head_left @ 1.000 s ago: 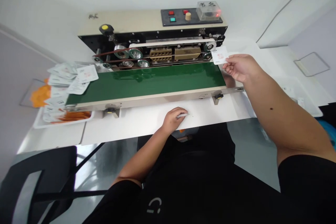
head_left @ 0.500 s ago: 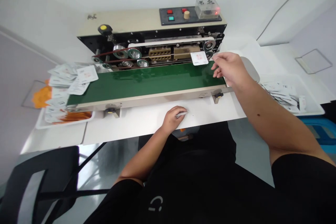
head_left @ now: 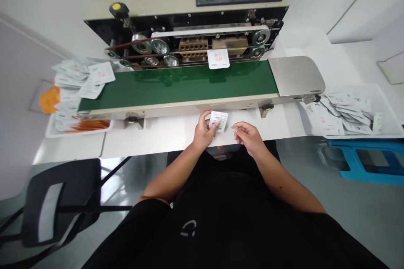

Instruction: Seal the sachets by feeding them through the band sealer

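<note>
My left hand (head_left: 203, 130) is closed on a small white packet (head_left: 218, 120), tilted up over the white table in front of the sealing machine (head_left: 186, 21). My right hand (head_left: 248, 136) sits just right of it, fingers curled in a pinch near the packet; what it holds, if anything, I cannot make out. Another white packet (head_left: 218, 58) with red print rides along the sealing band at the back edge of the green conveyor belt (head_left: 176, 86).
A heap of sealed packets (head_left: 80, 82) lies at the belt's left end over a tray with orange items (head_left: 75, 128). A white bin of packets (head_left: 344, 111) stands at the right on a blue stool (head_left: 362, 159). A black chair (head_left: 59, 201) is at lower left.
My right hand let go of a packet at the machine's right end and came back to the table by my left hand. That packet travelled left along the band. My left hand raised its packet.
</note>
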A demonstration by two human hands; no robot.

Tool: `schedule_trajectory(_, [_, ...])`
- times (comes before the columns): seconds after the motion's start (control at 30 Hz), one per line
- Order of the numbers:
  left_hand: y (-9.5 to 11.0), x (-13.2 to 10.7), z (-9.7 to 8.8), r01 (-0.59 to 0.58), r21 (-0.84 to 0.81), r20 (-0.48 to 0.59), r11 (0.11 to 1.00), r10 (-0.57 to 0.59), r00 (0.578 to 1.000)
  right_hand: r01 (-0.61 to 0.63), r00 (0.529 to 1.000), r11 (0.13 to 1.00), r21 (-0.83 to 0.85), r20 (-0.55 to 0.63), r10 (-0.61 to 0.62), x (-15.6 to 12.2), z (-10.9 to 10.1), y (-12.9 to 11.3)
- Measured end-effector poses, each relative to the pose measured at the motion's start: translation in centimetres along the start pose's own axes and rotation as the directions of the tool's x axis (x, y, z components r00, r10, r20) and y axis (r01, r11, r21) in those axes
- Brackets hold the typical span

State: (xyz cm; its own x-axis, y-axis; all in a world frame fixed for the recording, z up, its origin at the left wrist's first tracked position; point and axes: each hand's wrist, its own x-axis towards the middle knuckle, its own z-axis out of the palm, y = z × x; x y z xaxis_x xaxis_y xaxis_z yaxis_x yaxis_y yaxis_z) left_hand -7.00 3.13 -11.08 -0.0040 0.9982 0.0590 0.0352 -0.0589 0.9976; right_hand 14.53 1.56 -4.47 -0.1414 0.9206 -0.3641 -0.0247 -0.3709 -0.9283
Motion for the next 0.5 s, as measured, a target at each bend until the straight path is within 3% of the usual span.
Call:
schedule_trajectory(0.1, [0.2, 0.1, 0.0, -0.017, 0.013, -0.011, 1.0, 0.017, 1.0, -0.044, 0.999, 0.993, 0.111, 0.009, 0.043, 0.7, 0.3, 0.4])
schedule_trajectory(0.17, [0.5, 0.2, -0.2, -0.1, 0.072, 0.006, 0.992, 0.1, 0.995, -0.035, 0.999, 0.988, 0.153, 0.03, 0.031, 0.9, 0.3, 0.3])
schedule_trajectory(0.33, [1.9, 0.4, -0.8, -0.434, 0.253, 0.155, 0.865, 0.406, 0.901, -0.089, 0.987, 0.974, 0.208, 0.152, 0.057, 0.5, 0.4, -0.1])
schedule_trajectory(0.5, [2.4, 0.5, -0.7, -0.498, 0.261, 0.196, 0.827, 0.46, 0.866, -0.118, 0.953, 0.99, 0.083, 0.29, 0.089, 0.1, 0.1, -0.4])
